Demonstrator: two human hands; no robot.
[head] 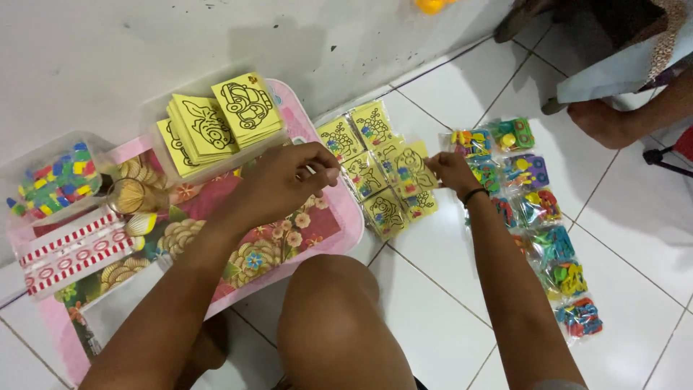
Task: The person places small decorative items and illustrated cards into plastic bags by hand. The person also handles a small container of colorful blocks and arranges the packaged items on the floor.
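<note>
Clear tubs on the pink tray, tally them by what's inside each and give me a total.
Tub of yellow picture cards: 1
Tub of small coloured pieces: 1
Total: 2

Yellow line-drawing card in clear bag (pixel 410 167), held flat above bagged cards on tiled floor

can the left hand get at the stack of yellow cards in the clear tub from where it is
Probably yes. The left hand hovers just in front of the clear tub, whose top is open, and the stack of yellow cards stands above its rim. Nothing lies between them, though the fingers are already pinching a bagged card with the right hand.
</note>
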